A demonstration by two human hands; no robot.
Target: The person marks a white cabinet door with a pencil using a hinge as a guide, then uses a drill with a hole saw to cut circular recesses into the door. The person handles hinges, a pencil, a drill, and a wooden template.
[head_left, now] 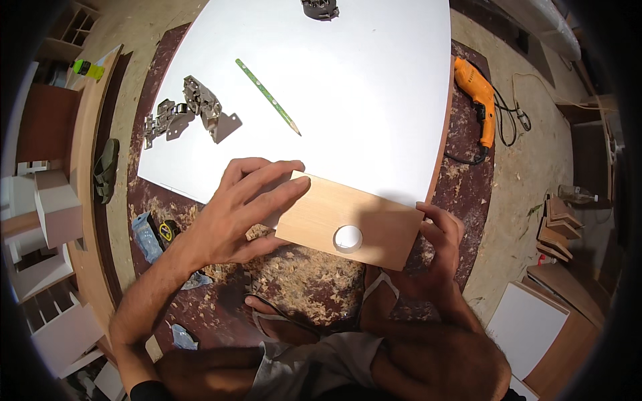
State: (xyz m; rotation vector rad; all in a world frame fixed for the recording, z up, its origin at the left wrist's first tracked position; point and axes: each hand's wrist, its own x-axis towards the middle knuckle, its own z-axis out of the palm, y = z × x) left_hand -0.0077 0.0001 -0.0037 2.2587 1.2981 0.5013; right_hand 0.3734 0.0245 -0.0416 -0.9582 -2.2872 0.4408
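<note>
A small rectangular wooden board (314,207) with a round hole is held between my hands over the near edge of a white panel (374,100). White shows through the hole. My left hand (244,207) has its fingers on the board's left end, thumb at the near corner. At the right end, my right hand (438,244) grips the edge with curled fingers. Beyond my left hand a green pencil (267,97) lies on the panel, its sharpened tip toward me. Left of it are metal cabinet hinges (200,107), casting shadows.
An orange corded drill (478,97) lies right of the panel. A tape measure (167,231) and blue plastic packet (146,236) are at the left, among wood shavings (307,281). A dark round object (320,8) sits at the panel's far side. Wood offcuts (558,227) lie at the right.
</note>
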